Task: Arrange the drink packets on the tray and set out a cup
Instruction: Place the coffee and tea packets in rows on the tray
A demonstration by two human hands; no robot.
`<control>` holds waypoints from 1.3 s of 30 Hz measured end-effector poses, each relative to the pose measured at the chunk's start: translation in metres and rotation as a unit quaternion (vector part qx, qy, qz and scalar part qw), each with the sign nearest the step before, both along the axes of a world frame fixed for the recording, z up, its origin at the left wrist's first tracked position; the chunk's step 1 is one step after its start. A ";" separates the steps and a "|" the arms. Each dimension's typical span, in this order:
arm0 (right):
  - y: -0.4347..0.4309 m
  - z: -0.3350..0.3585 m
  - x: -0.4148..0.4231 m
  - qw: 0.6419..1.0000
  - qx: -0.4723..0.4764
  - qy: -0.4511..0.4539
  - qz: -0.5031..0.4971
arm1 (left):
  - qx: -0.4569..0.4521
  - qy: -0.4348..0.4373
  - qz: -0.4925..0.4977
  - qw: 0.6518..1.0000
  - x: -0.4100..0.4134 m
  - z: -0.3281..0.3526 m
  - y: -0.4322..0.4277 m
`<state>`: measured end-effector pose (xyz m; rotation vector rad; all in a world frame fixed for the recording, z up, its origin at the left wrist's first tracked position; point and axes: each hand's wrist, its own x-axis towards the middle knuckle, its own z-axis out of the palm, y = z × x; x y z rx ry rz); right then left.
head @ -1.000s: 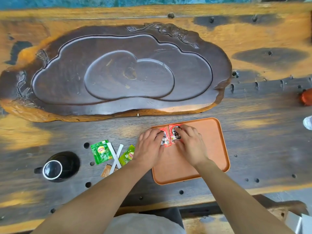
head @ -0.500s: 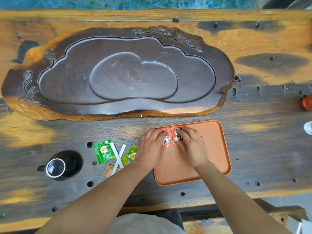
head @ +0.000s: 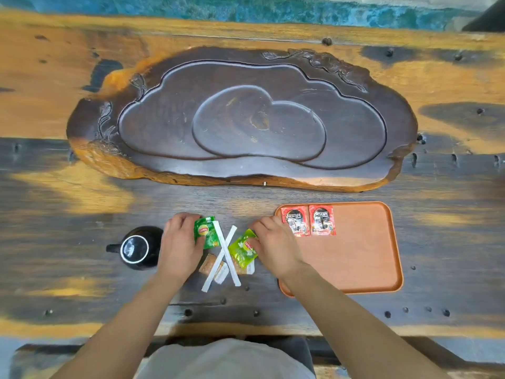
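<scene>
Green tea packets (head: 207,232) (head: 244,248) pinched in left (head: 182,241) and right hands (head: 274,246).

Legible print: "NESCAFE" in white capitals on the left red sachet (head: 294,221), which lies on the orange tray (head: 363,258) at its far left corner. The same "NESCAFE" wordmark stands on the right red sachet (head: 322,220), just beside the first; smaller print under both wordmarks is too fine to read. The dark green packet (head: 207,232) on the counter (head: 82,203) carries a yellow and red Lipton emblem, its lettering blurred. The light green packet (head: 242,248) shows a red mark that looks like the same emblem, partly hidden under fingers (head: 255,243). The white sticks (head: 229,258) and tan sachets (head: 209,264) show no readable text.
</scene>
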<state>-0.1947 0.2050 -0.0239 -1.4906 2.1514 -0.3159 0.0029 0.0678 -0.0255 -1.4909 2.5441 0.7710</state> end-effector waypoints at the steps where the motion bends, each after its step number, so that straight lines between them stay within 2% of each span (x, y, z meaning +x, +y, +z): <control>1: -0.008 0.000 0.007 1.000 0.016 0.010 -0.004 | 0.019 -0.025 -0.013 0.999 0.004 0.001 -0.005; 4: -0.022 0.006 0.022 0.993 0.109 0.040 -0.037 | 0.046 -0.068 -0.043 0.996 0.005 0.005 -0.012; 7: -0.024 0.010 0.032 0.976 0.199 0.056 -0.063 | 0.049 -0.065 -0.043 0.996 0.003 0.007 -0.014; 11: -0.022 0.011 0.042 0.969 0.225 0.071 -0.069 | 0.069 -0.024 -0.020 0.997 0.001 0.006 -0.015; 16: -0.022 0.007 0.045 0.974 0.193 0.042 -0.113 | 0.050 0.006 -0.004 0.999 0.004 0.010 -0.010; 21: -0.017 0.012 0.042 0.980 0.096 -0.066 -0.164 | 0.082 0.063 0.086 0.991 0.005 0.014 -0.010; 24: -0.007 0.019 0.031 0.972 0.026 -0.094 -0.213 | 0.069 0.120 0.163 0.977 0.005 0.022 -0.014; 28: 0.018 0.030 -0.003 0.944 -0.069 -0.141 -0.291 | 0.023 0.198 0.237 0.951 -0.007 0.043 -0.015; 30: 0.037 0.031 -0.028 0.940 -0.091 -0.131 -0.300 | 0.033 0.215 0.227 0.949 -0.022 0.056 -0.008; 32: 0.057 0.031 -0.053 0.940 -0.081 -0.129 -0.307 | 0.083 0.230 0.189 0.951 -0.042 0.063 0.006; 35: 0.081 0.028 -0.082 0.933 -0.019 -0.163 -0.319 | 0.173 0.231 0.118 0.950 -0.072 0.058 0.036; 39: 0.102 0.021 -0.103 0.946 0.073 -0.171 -0.264 | 0.261 0.207 0.044 0.942 -0.104 0.040 0.082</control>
